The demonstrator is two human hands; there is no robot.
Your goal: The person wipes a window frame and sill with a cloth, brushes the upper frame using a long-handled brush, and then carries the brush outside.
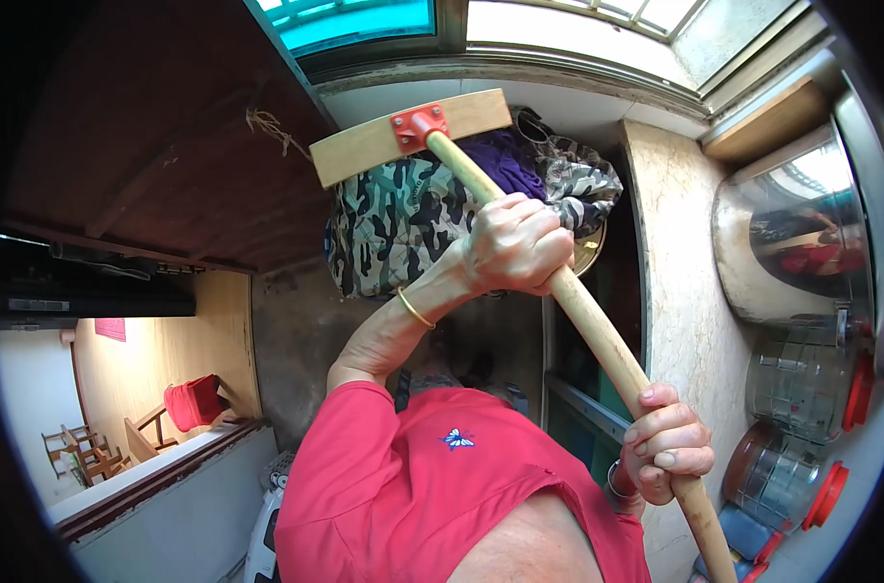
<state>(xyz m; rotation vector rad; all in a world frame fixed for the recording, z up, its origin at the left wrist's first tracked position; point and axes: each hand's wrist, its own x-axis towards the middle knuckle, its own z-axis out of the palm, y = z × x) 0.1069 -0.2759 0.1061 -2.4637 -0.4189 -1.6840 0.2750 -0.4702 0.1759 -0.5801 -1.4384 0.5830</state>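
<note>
A long-handled wooden pusher (597,330) slants across the view, its pale handle running from lower right up to a flat board head (364,146). A red bolted bracket (420,126) joins handle and board. My left hand (520,243), with a gold bangle at the wrist, is closed around the upper handle. Lower down, my right hand (667,442) is wrapped round the handle, thumb and fingers closed. Behind the board is a camouflage-patterned bundle (393,223) with purple cloth (505,163) beside it. Whether the board touches the bundle I cannot tell.
To the right, a marble-look counter (680,253) bears a shiny metal container (792,233) and clear jars with red lids (782,476). A dark wooden panel (160,126) fills the upper left. Windows (578,39) run along the top. Lower left, a red chair cover (194,401) shows.
</note>
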